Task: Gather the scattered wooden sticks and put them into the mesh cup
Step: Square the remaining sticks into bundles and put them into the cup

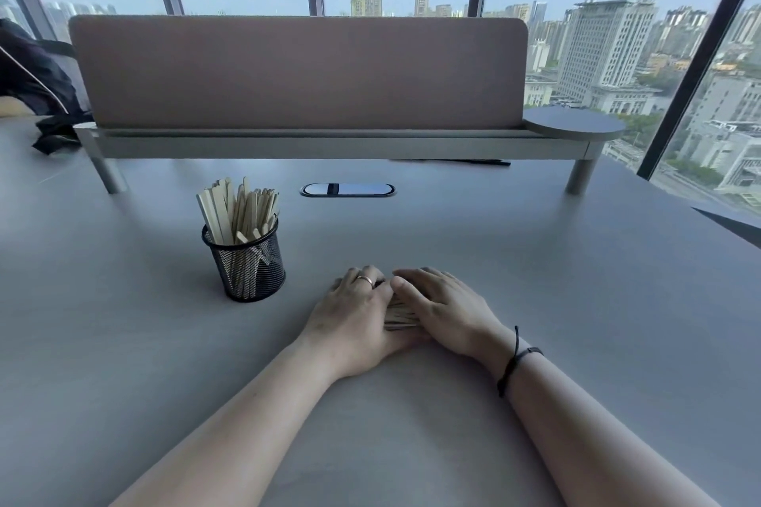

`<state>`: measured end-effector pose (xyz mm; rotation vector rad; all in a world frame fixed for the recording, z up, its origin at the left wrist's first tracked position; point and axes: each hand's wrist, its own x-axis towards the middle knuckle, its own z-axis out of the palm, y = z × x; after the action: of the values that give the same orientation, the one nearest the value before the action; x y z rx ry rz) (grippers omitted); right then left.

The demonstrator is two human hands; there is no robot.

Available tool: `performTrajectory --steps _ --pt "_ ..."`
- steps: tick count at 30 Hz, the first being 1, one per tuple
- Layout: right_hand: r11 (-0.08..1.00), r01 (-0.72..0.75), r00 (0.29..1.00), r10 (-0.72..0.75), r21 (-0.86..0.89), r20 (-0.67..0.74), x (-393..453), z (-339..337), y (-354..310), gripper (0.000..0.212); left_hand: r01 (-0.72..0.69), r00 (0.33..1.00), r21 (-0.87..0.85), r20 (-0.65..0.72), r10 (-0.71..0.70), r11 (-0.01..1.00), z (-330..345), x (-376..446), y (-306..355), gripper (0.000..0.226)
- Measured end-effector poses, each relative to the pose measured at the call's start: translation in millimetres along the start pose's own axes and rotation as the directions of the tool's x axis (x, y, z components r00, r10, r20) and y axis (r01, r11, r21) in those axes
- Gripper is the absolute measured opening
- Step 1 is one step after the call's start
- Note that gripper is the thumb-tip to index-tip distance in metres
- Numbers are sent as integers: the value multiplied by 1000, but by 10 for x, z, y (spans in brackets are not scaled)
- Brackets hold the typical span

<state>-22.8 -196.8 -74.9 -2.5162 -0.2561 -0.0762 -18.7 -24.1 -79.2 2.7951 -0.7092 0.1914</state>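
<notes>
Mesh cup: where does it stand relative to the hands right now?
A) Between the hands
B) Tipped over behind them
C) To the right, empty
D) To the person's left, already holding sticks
D: the mesh cup stands upright left of the left hand, with sticks inside.

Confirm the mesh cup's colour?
Black wire mesh cup, pale wooden sticks standing in it; shows clearly in the head view.

Bare table [535,280] lies open around the hands; mesh cup [247,268] (stick-filled) stands left, seemingly well apart
</notes>
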Motion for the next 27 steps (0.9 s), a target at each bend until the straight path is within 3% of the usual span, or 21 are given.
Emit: performTrajectory --steps 4,8,11,15,18,27 --pt "1000 8 997 -7 22 -71 7 19 36 54 -47 998 34 -43 48 998 17 -17 -3 87" --pt "999 34 995 -32 22 -98 3 29 25 61 -118 981 62 -149 126 991 71 -16 -26 63" --pt "997 48 994 -42 56 -99 -9 4 11 50 -168 966 92 -185 183 981 87 -3 -23 50" --pt "986 26 993 -7 165 -119 -22 -39 11 53 -218 915 230 -289 280 949 64 0 -5 33" --pt "958 -24 987 68 286 -147 -13 -58 41 60 -188 917 254 -301 262 949 71 21 -1 22" --pt "893 -27 973 126 449 -192 -29 -62 50 62 -178 901 264 -344 264 948 77 29 -20 39"
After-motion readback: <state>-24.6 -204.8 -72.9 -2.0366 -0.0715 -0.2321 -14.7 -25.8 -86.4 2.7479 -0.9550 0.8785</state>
